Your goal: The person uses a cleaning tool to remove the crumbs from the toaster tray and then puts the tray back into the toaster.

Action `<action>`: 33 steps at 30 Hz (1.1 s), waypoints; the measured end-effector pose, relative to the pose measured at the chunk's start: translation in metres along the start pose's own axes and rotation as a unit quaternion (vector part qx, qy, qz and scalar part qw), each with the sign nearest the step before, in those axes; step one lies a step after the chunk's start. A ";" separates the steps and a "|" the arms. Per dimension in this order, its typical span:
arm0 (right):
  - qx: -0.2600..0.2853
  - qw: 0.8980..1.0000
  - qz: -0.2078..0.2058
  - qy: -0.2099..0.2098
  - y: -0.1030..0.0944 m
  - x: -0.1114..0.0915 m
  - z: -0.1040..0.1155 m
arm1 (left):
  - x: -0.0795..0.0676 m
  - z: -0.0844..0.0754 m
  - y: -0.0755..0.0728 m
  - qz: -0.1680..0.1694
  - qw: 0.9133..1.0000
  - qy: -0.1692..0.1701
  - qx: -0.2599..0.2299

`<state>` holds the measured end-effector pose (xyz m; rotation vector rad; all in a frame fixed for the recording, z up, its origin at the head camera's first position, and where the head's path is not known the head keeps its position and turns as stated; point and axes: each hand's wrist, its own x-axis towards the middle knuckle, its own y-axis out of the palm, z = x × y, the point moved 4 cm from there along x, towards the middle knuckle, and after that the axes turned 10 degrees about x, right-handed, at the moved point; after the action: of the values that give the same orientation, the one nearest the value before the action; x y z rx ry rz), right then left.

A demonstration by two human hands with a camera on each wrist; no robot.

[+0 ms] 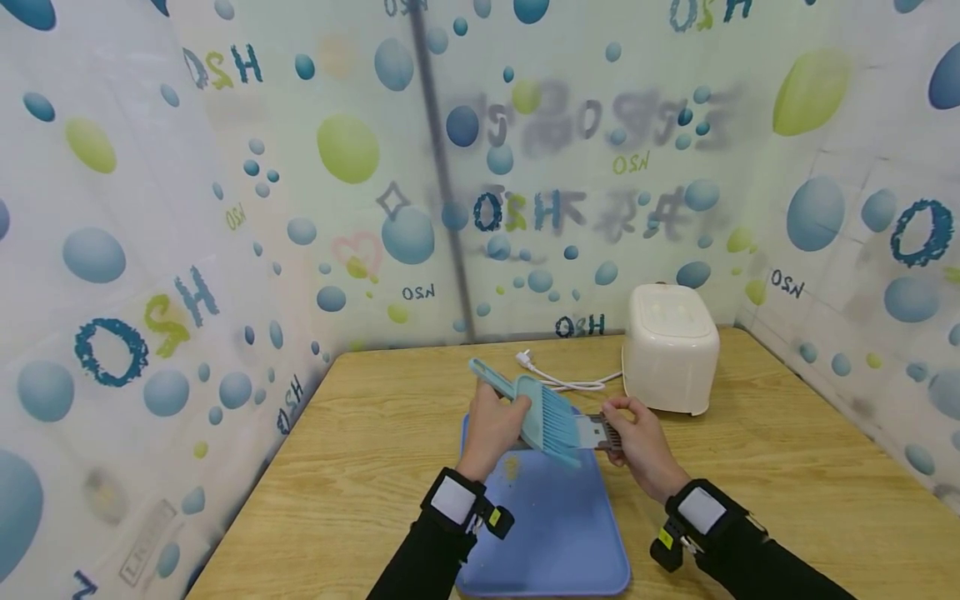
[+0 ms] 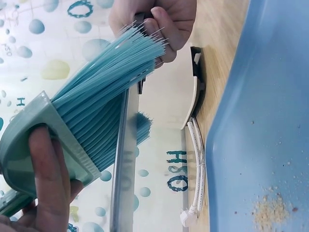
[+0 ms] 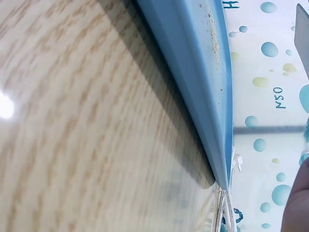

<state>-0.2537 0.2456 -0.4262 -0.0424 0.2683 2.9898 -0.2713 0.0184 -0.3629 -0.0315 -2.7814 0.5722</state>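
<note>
In the head view my left hand (image 1: 495, 427) grips a teal hand brush (image 1: 557, 423), its bristles pointing right. My right hand (image 1: 641, 440) pinches the dark end of a thin flat grey metal plate (image 1: 588, 432), which looks like a crumb tray. The left wrist view has the plate (image 2: 123, 169) nearly edge-on, with the bristles (image 2: 104, 87) lying against it. Below both hands is a blue tray (image 1: 551, 533). Yellowish crumbs (image 2: 270, 212) lie scattered on it. Only part of my right hand (image 3: 297, 208) appears in the right wrist view.
A white toaster-like appliance (image 1: 671, 350) stands at the table's back right, beyond my right hand. Its white cord and plug (image 1: 525, 358) lie behind the blue tray. Patterned curtains (image 1: 345, 150) surround the wooden table (image 1: 360, 467) at the back and sides.
</note>
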 end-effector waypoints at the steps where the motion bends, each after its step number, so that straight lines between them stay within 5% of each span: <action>1: 0.001 1.000 0.000 -0.001 0.000 0.000 -0.001 | 0.000 0.001 0.000 -0.002 1.000 -0.001 0.004; 16: 0.012 1.000 0.002 -0.016 -0.005 0.001 -0.004 | 0.004 0.005 -0.012 -0.021 1.000 -0.001 0.016; 33: -0.002 1.000 -0.004 -0.008 -0.012 0.000 -0.005 | 0.011 0.003 -0.019 0.011 1.000 -0.013 0.016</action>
<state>-0.2524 0.2564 -0.4332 -0.0213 0.2595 2.9820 -0.2817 0.0005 -0.3547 -0.0476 -2.7991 0.6271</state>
